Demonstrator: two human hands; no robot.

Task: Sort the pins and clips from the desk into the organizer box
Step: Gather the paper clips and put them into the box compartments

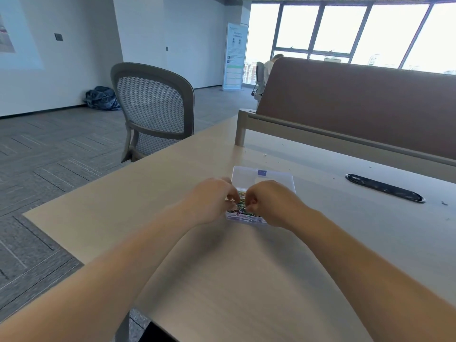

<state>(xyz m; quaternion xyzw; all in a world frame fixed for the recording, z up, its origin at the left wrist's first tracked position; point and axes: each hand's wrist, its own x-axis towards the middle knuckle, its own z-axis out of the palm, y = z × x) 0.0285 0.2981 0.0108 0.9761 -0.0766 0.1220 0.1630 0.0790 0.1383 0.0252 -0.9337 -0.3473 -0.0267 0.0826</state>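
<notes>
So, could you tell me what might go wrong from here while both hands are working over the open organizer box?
1. The left hand and right hand crowd over the organizer box, hiding its compartments; a clip could drop into the wrong one.
2. The coloured clips lie heaped together, so lifting one may drag others out onto the desk.
3. Near the divider, tiny bits, too small to identify, could be overlooked.

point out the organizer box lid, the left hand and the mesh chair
organizer box lid (pixel 270 180): head view, clear flat panel
left hand (pixel 212 199): head view, back of the hand
mesh chair (pixel 151 107): head view, backrest mesh
</notes>
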